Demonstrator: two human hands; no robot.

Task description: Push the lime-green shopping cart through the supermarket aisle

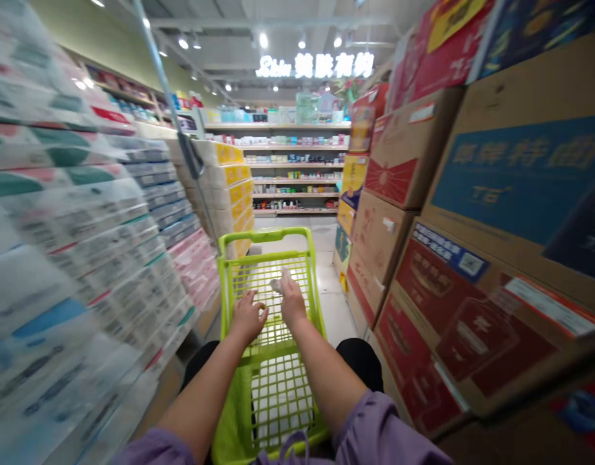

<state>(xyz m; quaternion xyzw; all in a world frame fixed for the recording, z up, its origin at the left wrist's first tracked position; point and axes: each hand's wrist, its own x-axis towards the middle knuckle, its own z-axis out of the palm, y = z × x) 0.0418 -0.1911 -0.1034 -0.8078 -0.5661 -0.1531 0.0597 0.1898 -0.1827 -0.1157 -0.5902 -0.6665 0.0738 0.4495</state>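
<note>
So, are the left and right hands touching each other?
Apart: the head view shows the green mesh through a gap between left hand and right hand.

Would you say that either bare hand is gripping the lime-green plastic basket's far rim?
No, the left hand and right hand both appear over its lattice, short of the far rim.

We are looking along a narrow aisle (329,258) of a shop, towards a wide shelf unit (297,166) with many levels. Above it, a white sign (304,65) is glowing. Small round spotlights (263,40) are shining below the grey ceiling (243,10). At the upper left, we are seeing a pale green wall (74,26). The light floor (329,297) is reflecting some brightness. Stacked cartons (389,158) are bordering the right side, and wrapped packs (117,213) are bordering the left.
</note>
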